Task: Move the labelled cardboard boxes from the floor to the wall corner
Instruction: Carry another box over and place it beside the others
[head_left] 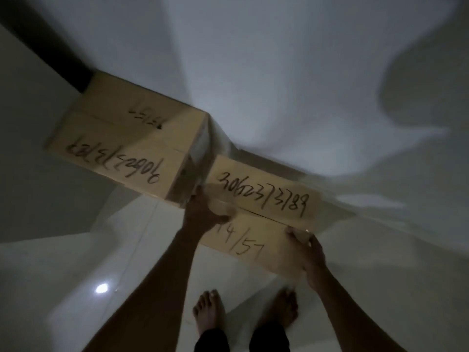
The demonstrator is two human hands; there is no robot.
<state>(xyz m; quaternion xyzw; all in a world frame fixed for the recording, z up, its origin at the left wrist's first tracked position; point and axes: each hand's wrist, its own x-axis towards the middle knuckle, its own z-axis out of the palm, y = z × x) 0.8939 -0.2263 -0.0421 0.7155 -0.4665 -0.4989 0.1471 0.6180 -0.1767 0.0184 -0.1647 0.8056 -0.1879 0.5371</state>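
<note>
Both hands hold one cardboard box [264,212], the one marked with a long number and "14/57" on its top flaps. The left hand [203,214] has its grip clamped on the box's near left corner, thumb over the top; the right hand [308,252] is clasped around the near right corner at about 4 o'clock from the box's middle. This box sits low against the white wall [279,72], though the dim, blurred view does not show whether it rests fully on the floor [127,250]. A second labelled box [121,138] already stands at 10 o'clock from it, along the same wall, and the two nearly touch or touch at their facing ends. The person's bare feet [243,313] stand at 6 o'clock, close under the held box. The risks, as I judge them: pushing the held box left could shove or skew the placed one; letting go early could drop the near edge toward the toes; and the left fingers [195,196], right at the seam between the boxes, could get pinched.
</note>
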